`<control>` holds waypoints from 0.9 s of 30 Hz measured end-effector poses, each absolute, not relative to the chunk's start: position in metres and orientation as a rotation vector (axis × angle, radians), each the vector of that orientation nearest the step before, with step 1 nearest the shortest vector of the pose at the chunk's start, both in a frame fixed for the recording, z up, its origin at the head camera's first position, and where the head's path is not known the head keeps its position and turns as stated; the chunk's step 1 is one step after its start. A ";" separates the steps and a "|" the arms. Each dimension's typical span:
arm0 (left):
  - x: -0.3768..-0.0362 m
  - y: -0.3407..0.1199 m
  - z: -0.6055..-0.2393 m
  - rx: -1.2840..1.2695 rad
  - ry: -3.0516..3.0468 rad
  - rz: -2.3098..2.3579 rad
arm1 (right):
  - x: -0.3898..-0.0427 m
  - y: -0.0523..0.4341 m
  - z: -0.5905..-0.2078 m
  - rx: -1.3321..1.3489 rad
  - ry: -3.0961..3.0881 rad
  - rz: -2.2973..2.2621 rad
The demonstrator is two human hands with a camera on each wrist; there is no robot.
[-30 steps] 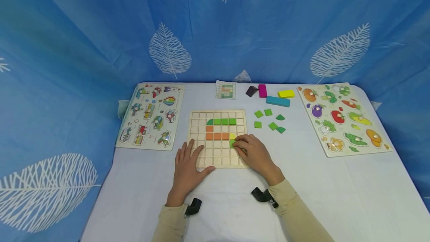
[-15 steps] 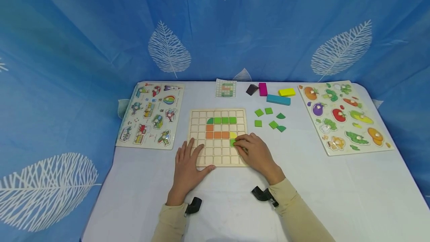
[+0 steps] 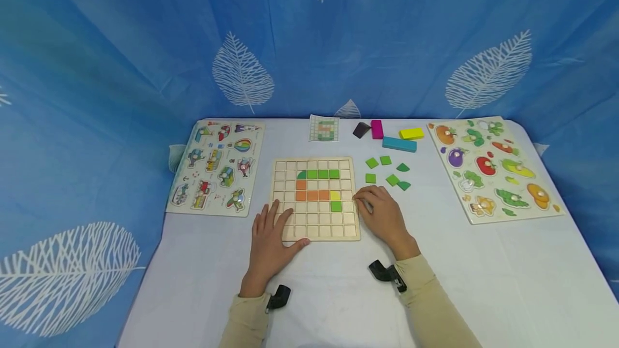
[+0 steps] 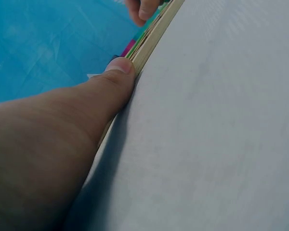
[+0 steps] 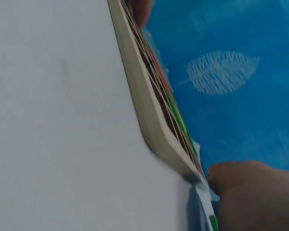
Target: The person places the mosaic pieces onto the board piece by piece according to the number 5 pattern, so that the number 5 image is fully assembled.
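Note:
A wooden grid board (image 3: 319, 227) lies in the middle of the table. In its squares sit a dark green quarter-round tile (image 3: 302, 175), a row of green square tiles (image 3: 323, 174), several orange tiles (image 3: 312, 195), a yellow tile (image 3: 335, 195) and one green square tile (image 3: 336, 206) below the yellow. My left hand (image 3: 271, 238) rests with spread fingers on the board's lower left corner, its thumb (image 4: 120, 67) at the near edge in the left wrist view. Just beyond the board's right edge is my right hand (image 3: 384, 219), fingers loosely bent, nothing seen between them.
Loose green square tiles (image 3: 371, 178) and dark green quarter-rounds (image 3: 403, 167) lie right of the board. Behind are a pattern card (image 3: 324, 129) and coloured blocks (image 3: 399, 144). A vehicle puzzle (image 3: 222, 205) stands left, a vegetable puzzle (image 3: 488, 216) right.
My right hand has let go of the green square tile below the yellow one and moved right, off the board. My left hand has stayed in place.

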State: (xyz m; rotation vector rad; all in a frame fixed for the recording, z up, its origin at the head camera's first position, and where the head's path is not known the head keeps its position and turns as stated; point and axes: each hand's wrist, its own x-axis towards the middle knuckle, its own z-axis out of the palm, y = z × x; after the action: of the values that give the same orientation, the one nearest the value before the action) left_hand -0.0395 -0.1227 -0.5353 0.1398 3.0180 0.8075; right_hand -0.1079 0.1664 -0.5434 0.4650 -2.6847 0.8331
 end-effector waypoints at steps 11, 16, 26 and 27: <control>-0.039 -0.123 -0.535 0.137 3.015 0.810 | -0.112 0.173 -0.542 0.229 -2.854 0.703; -0.039 -0.123 -0.536 0.138 3.017 0.807 | -0.111 0.173 -0.542 0.195 -2.810 0.740; -0.039 -0.123 -0.536 0.151 3.040 0.823 | -0.112 0.175 -0.544 0.247 -2.805 0.690; -0.039 -0.123 -0.536 0.152 3.040 0.826 | -0.112 0.176 -0.544 0.238 -2.798 0.696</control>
State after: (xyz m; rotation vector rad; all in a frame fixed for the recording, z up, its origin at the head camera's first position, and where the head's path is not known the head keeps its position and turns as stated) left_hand -0.0390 -0.1230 -0.5364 0.1515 3.0401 0.8261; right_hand -0.1123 0.1756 -0.5441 0.2379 -2.7976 0.6960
